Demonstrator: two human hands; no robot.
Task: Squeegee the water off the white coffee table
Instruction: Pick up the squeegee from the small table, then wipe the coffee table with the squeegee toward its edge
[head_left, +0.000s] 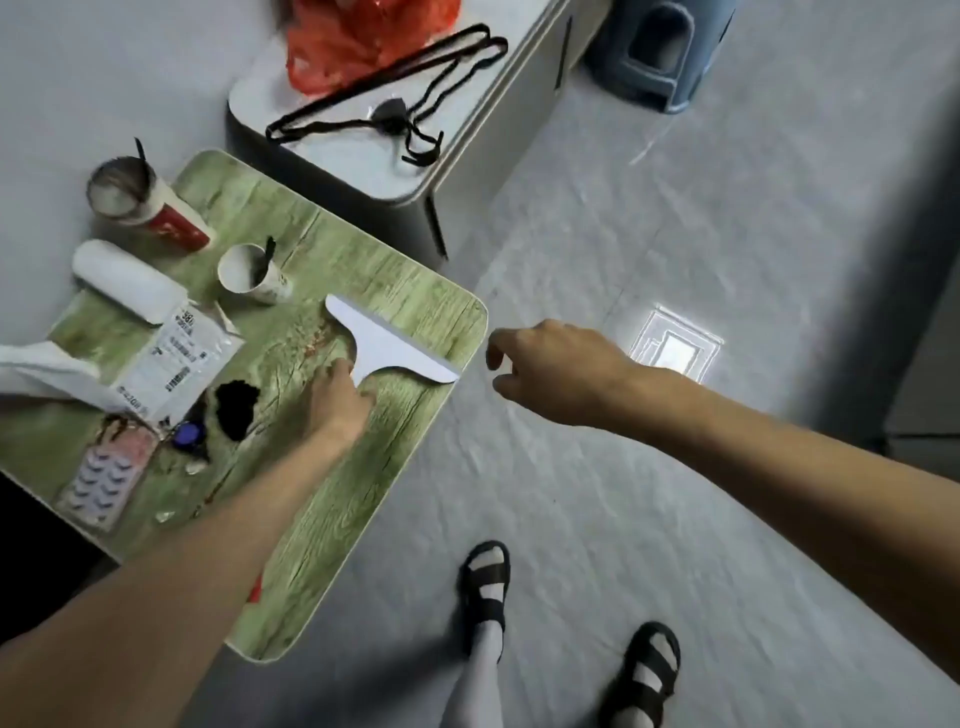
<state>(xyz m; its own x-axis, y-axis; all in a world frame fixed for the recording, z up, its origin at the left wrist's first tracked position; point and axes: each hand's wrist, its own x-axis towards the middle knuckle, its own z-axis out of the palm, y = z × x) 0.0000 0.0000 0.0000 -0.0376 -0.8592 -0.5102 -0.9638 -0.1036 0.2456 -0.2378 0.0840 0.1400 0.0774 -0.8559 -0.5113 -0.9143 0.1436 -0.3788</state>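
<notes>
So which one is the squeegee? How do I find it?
Find the green wood-patterned table. Near its far right corner, the left hand holds the squeegee. It is the flat white T-shape, unlike the round paper cup beside it.

The squeegee (387, 345) shows only its white blade; its handle is hidden in the left hand (337, 402) gripping it. The right hand (558, 371) has its fingertips curled under, out of sight. The top edge cuts off an orange plastic bag (363, 47) and a blue stool (660, 57). The green table (363, 519) and a white tissue (36, 366) run off the left edge. Print on the label (179, 358) is too small to read. A black blotch (236, 408) beside the left hand cannot be identified.
</notes>
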